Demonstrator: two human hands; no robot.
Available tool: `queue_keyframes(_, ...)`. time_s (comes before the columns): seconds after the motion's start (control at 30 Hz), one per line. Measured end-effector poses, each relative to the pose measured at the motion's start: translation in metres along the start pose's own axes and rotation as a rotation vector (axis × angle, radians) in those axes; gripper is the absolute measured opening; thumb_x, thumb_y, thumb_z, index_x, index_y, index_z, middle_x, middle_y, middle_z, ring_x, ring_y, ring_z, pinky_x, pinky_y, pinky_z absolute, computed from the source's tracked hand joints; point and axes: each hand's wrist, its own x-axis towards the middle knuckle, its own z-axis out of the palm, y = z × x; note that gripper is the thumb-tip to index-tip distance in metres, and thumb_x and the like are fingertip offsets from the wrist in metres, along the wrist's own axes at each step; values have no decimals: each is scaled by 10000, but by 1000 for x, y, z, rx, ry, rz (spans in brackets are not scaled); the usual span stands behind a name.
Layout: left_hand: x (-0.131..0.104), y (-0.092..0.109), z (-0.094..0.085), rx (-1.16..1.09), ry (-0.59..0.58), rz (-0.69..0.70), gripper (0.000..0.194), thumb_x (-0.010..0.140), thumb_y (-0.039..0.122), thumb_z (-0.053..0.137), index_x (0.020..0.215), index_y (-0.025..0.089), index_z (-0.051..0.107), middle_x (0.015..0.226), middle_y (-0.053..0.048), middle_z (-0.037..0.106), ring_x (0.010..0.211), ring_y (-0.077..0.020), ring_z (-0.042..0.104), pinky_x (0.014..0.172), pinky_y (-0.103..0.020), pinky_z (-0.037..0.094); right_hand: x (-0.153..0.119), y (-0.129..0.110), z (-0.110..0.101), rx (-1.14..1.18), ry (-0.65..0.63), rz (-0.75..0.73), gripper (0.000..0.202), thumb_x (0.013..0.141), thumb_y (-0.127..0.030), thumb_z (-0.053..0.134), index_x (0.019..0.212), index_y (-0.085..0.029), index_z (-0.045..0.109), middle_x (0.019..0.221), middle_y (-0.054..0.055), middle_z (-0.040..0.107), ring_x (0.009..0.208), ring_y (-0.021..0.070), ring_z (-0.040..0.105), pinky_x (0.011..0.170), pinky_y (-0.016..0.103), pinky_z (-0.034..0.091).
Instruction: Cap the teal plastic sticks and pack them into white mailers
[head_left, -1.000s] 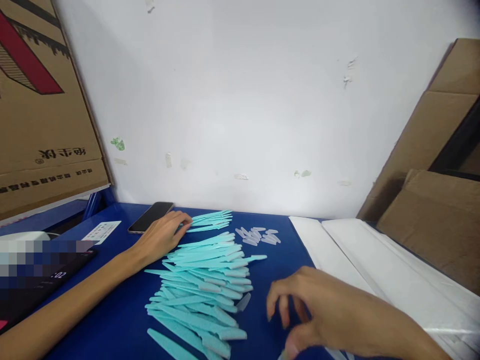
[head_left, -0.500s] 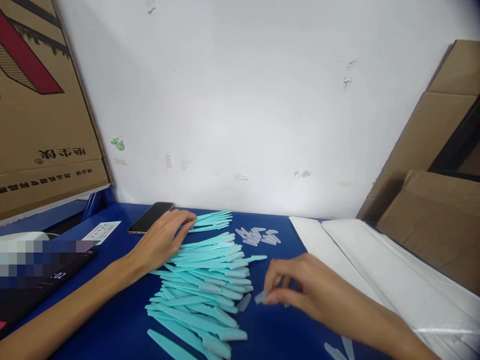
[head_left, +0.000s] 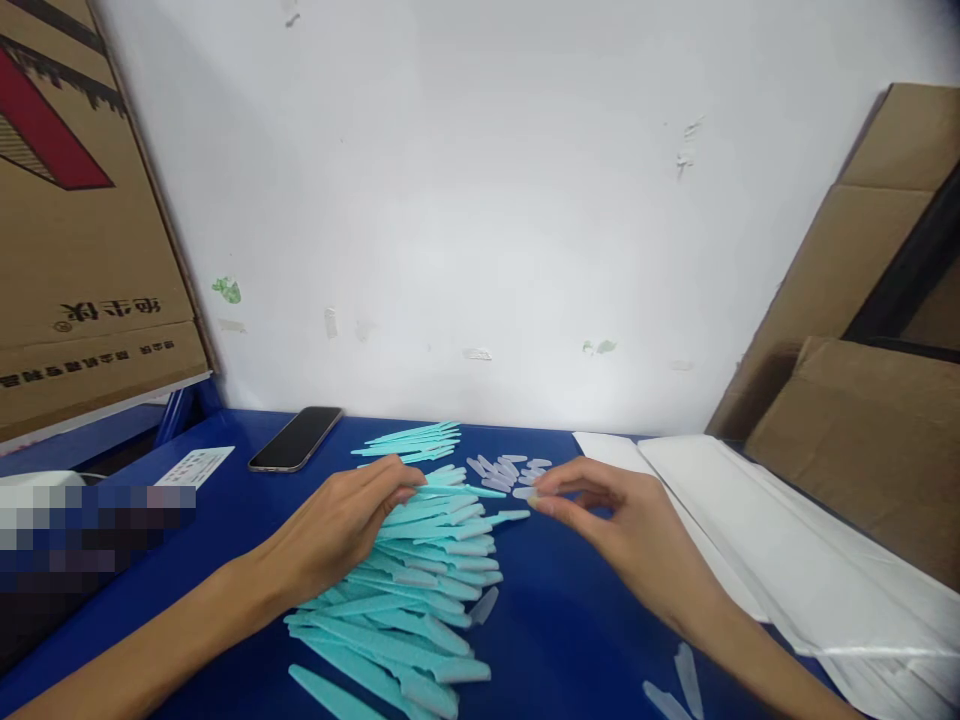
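Between the fingers of my left hand is one turquoise stick, its tip pointing right above the large pile of turquoise sticks. My right hand pinches a small clear cap by one end, close to the stick's tip but apart from it. Several clear caps lie in a small heap just beyond. A smaller group of turquoise sticks rests behind my left hand. One loose cap is beside the large pile, and two more lie near the front edge.
A black phone and a printed card lie at the left on the blue table. White flat packs cover the right side. Cardboard boxes stand at the left and right, against a white wall.
My left hand has come back from the smaller group to the large pile and now holds a stick. My right hand has moved up and forward with the clear cap.
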Motion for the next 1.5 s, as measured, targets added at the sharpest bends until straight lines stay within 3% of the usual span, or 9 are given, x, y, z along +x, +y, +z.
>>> queue_keyframes(0.33,-1,13,-1,-76,-76,-70,233,1076,286,334,1151,241,550,881,-13,638,662,-125,570,600,-225,433,-2,-2,-1,253,44,70,129,800,-354,793,826,-236,746,939,25,794,895,211,753,803,281,608)
queue_keyframes(0.6,0,20,-1,-94,-62,-36,203,1072,254,373,1154,247,559,874,-10,643,672,-126,572,582,-225,407,-6,-4,7,261,-14,69,78,796,-312,796,819,-244,766,883,8,801,860,199,764,789,260,615)
queue_keyframes(0.9,-3,30,1,-155,44,110,269,1020,113,468,1236,248,552,862,-21,652,696,-135,566,608,-236,430,-15,-7,20,184,-60,81,123,793,-367,800,879,-284,831,808,1,805,736,191,741,685,258,598)
queue_keyframes(1.1,-2,34,0,-210,164,212,335,972,20,502,1256,181,579,797,-29,618,651,-125,535,565,-232,405,-20,-2,27,255,-61,106,102,780,-373,808,826,-288,842,691,-7,769,577,137,635,512,208,478)
queue_keyframes(1.3,-2,35,2,-219,138,187,314,991,43,485,1256,188,571,814,-32,627,665,-127,549,579,-233,414,-19,-1,26,204,-72,105,88,786,-370,799,803,-296,842,598,-19,717,509,117,542,453,213,382)
queue_keyframes(1.43,0,40,0,-31,13,112,199,1013,151,509,1187,221,574,829,-8,643,615,-129,552,536,-248,375,-21,1,28,134,-123,36,104,807,-380,788,856,-304,839,737,-16,788,598,149,648,528,226,482)
queue_keyframes(1.5,2,41,-1,84,-10,146,167,1019,192,508,1171,228,566,830,1,657,606,-139,572,537,-264,372,-21,0,29,83,-144,-44,135,828,-384,773,927,-311,832,810,-21,806,647,159,693,583,231,526)
